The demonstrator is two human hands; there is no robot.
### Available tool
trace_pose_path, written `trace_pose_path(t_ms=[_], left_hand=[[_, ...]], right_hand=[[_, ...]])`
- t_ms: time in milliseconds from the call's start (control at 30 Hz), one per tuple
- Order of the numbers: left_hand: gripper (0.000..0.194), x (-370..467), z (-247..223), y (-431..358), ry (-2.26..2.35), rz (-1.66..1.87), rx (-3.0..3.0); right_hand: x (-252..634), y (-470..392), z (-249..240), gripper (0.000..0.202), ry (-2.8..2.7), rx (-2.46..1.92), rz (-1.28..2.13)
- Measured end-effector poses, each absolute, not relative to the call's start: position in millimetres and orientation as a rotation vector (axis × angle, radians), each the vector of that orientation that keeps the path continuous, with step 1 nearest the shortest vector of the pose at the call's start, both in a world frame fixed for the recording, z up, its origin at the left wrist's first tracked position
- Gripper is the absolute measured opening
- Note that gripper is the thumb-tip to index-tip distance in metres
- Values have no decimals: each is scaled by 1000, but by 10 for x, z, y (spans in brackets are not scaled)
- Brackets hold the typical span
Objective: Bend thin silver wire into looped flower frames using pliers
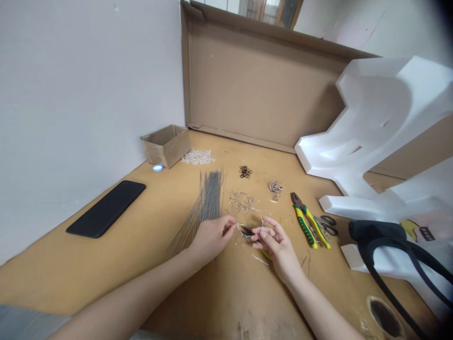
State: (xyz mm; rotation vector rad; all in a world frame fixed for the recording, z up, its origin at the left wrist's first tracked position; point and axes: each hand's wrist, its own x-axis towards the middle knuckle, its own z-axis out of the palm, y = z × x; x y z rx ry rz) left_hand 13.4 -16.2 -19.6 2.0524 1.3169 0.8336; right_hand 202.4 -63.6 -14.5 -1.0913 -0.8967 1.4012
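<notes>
My left hand is closed in a pinch on the end of a thin silvery wire. Opposite it, my right hand has its fingertips closed on the bent wire's other part. Dark pointed jaws and a bit of yellow handle show around the right fingers; I cannot tell whether this tool is held or lies underneath. Beyond the left hand lies a bundle of straight grey wires. A loose heap of bent wire pieces lies just past both hands.
Green-and-yellow pliers and black-handled scissors lie at right. Farther back are dark rings, a small metal pile, clear beads and a cardboard box. A black phone lies left; white foam stands right.
</notes>
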Motion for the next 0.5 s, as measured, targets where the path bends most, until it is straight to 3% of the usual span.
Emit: trace_pose_path(t_ms=[200, 500], left_hand=[[12, 154, -192, -190, 1312, 708, 2136], [11, 171, -165, -230, 1227, 787, 1990]], right_hand=[[2032, -626, -153, 41, -883, -1143, 1389], [2048, -617, -160, 42, -862, -1151, 1352]])
